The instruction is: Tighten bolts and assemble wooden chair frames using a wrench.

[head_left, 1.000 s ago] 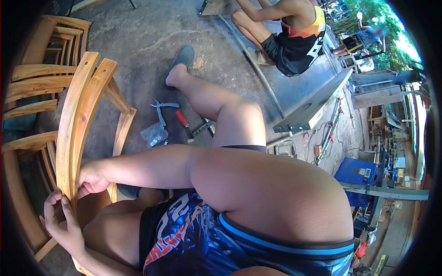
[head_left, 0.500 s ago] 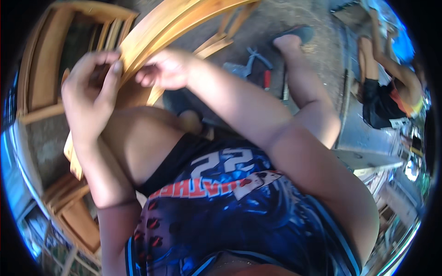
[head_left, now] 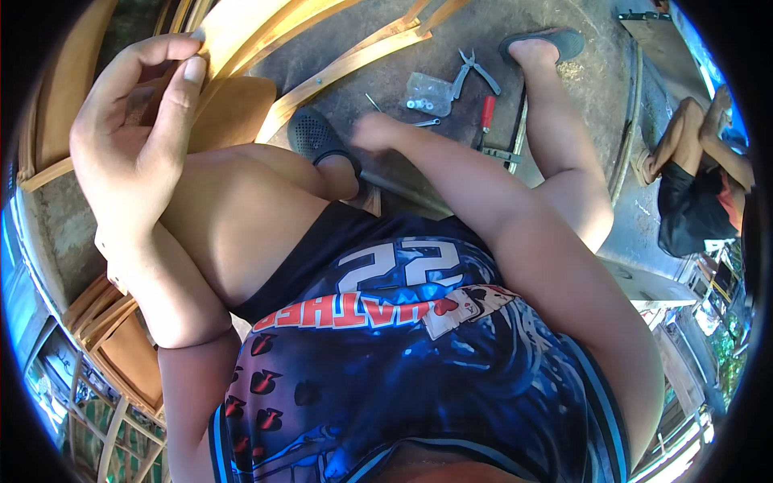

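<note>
A curved, light-coloured wooden furniture frame [head_left: 254, 32] reaches across the upper left, over my bent leg. My left hand [head_left: 133, 141] is at its edge, thumb and forefinger closed on the wood. Low over the floor, by my dark clog [head_left: 314, 137], is my right hand [head_left: 374, 133]. It is curled and blurred, so its fingers cannot be made out. Closest to it lie a small wrench [head_left: 429, 123] and a thin metal rod [head_left: 373, 101]. Beyond them are a clear plastic container [head_left: 427, 90] with small round pieces, grey-handled pliers [head_left: 473, 75] and a red-handled tool [head_left: 487, 114].
More wooden furniture stands at the far left, and a panelled wooden piece [head_left: 129, 362] is at the lower left. My other leg [head_left: 555, 137] stretches out on the right. Farther right, another person [head_left: 692, 185] sits by a grey metal surface [head_left: 636, 221].
My right hand has left the wooden frame and moved right and down toward the tools on the floor. My left hand stays at the frame, which now appears higher in view.
</note>
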`<state>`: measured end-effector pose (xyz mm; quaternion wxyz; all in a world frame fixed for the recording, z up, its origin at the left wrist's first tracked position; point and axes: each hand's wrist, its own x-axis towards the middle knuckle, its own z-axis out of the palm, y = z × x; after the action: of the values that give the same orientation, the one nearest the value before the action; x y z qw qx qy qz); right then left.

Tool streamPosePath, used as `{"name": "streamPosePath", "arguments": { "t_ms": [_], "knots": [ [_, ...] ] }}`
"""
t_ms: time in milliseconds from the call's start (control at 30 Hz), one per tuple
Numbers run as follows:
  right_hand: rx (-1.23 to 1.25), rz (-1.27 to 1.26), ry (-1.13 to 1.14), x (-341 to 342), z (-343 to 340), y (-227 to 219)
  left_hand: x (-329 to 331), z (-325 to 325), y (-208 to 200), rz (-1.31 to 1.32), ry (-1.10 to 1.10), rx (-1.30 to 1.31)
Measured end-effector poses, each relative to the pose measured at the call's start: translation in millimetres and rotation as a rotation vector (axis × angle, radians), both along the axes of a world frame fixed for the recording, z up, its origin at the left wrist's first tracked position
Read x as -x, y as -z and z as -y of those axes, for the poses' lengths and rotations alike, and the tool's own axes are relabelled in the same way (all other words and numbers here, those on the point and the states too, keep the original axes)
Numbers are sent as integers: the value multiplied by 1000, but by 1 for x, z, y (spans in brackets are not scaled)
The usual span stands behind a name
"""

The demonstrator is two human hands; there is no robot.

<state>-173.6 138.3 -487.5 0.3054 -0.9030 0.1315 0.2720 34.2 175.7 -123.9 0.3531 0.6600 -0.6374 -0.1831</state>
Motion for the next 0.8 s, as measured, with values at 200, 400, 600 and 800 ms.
{"name": "streamPosePath", "arguments": {
  "t_ms": [200, 400, 600, 800],
  "knots": [
    [-97, -386, 538, 107, -35, 84, -1, -8, 6, -5, -77, 15],
    [65, -149, 595, 99, -8, 91, 0, -5, -5, -3, -96, 4],
    [-49, 118, 925, 69, -2, 75, -1, -6, -2, -8, -73, 78],
    [-83, 157, 1048, 57, 4, 72, -8, -5, -2, 3, -67, 47]
  ]
}}
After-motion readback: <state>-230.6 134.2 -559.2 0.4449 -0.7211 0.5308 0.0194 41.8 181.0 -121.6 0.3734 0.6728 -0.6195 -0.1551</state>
